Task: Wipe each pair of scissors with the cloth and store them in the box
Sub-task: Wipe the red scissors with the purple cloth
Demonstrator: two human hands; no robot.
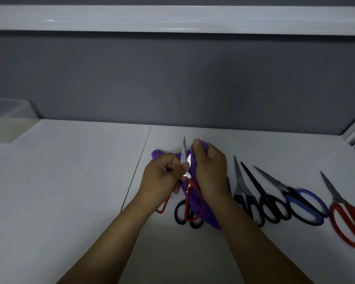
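Left hand [162,177] grips one red-handled scissors [190,184], its shiny blade pointing up; right hand [210,167] pinches one purple cloth [210,219] against it. Five other pairs [272,203] lie on the counter [70,171], and one box [8,111] sits far left.

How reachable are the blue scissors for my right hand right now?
Probably yes: the blue scissors lie uncovered on the table, to the right of the right hand. That hand grips the cloth, though, so it must let go first.
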